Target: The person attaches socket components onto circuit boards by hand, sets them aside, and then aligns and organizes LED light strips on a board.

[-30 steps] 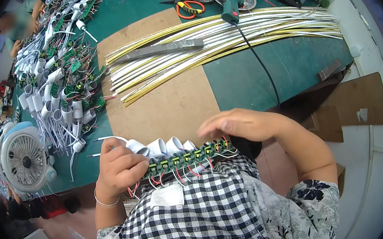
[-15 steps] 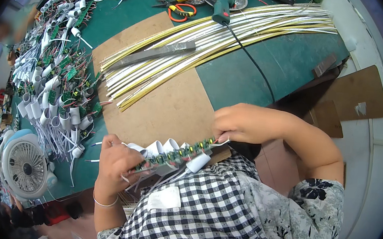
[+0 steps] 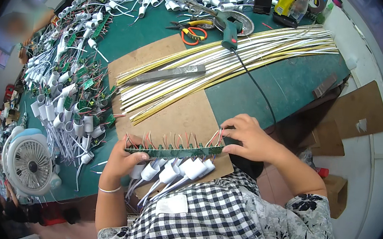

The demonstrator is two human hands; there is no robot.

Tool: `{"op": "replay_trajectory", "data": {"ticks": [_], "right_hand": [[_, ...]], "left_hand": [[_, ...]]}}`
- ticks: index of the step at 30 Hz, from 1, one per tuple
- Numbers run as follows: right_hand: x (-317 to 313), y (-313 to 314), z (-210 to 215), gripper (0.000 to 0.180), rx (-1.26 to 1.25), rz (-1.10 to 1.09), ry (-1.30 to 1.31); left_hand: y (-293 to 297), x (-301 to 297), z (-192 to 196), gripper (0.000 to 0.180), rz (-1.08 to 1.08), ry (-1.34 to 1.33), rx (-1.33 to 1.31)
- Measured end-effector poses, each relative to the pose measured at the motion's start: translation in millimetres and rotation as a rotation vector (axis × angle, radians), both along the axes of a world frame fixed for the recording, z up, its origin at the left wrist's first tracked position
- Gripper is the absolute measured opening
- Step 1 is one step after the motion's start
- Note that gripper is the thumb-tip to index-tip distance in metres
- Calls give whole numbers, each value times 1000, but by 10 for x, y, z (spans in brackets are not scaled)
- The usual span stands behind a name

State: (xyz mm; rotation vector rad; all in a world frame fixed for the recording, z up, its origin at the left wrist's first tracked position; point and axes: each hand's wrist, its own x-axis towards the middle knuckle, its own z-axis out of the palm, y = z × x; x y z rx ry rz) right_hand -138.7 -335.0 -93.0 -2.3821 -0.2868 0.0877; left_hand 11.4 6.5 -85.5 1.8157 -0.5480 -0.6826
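A long narrow strip of green circuit boards (image 3: 178, 152) lies across in front of my body, tilted on edge. Thin red and white wires (image 3: 191, 140) rise along its upper edge. Beneath it hang several white lamp sockets (image 3: 169, 173) with white cables. My left hand (image 3: 127, 157) grips the strip's left end, thumb in front. At the right end, my right hand (image 3: 250, 139) has its thumb and fingers apart, fingertips touching or close beside the last wires. A brown cardboard sheet (image 3: 178, 109) lies under and beyond the strip.
White and yellow thin strips (image 3: 235, 61) lie across the table with a grey bar (image 3: 168, 74) on top. A corded green tool (image 3: 230, 35) and orange-handled scissors (image 3: 193, 35) are behind. Wired sockets (image 3: 64, 87) are heaped left, near a white fan (image 3: 30, 161).
The strip has been turned so its wires point up and the sockets hang toward me. My right hand's fingers have spread from a pinch at the strip's end. The view has shifted.
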Motion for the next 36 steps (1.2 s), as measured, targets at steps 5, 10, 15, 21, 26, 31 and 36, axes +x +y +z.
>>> {"op": "replay_trajectory", "data": {"ticks": [5,10,15,21,26,31,36], "right_hand": [[128,176,14,35,87,-11,-30],[264,266,-15,22,187,-82,119],[262,332,-52,19,701,-328,46],[469,33,285,27,643,-324,21],[622,261,321,26,48,76,162],[782,208,339,12,734,-436,-122],[663,61,440,11,395,-259,-432]], "left_hand": [[-81,41,98,26,-66,-35,-12],[-185,39,157,22,-23,207,37],[-300,69,205,20,-56,97,105],[-275,70,142,21,-95,58,163],[-256,17,132,21,-44,45,137],[-323,97,191,21,-14,119,84],[-408,431,301,22,121,218,-31]]}}
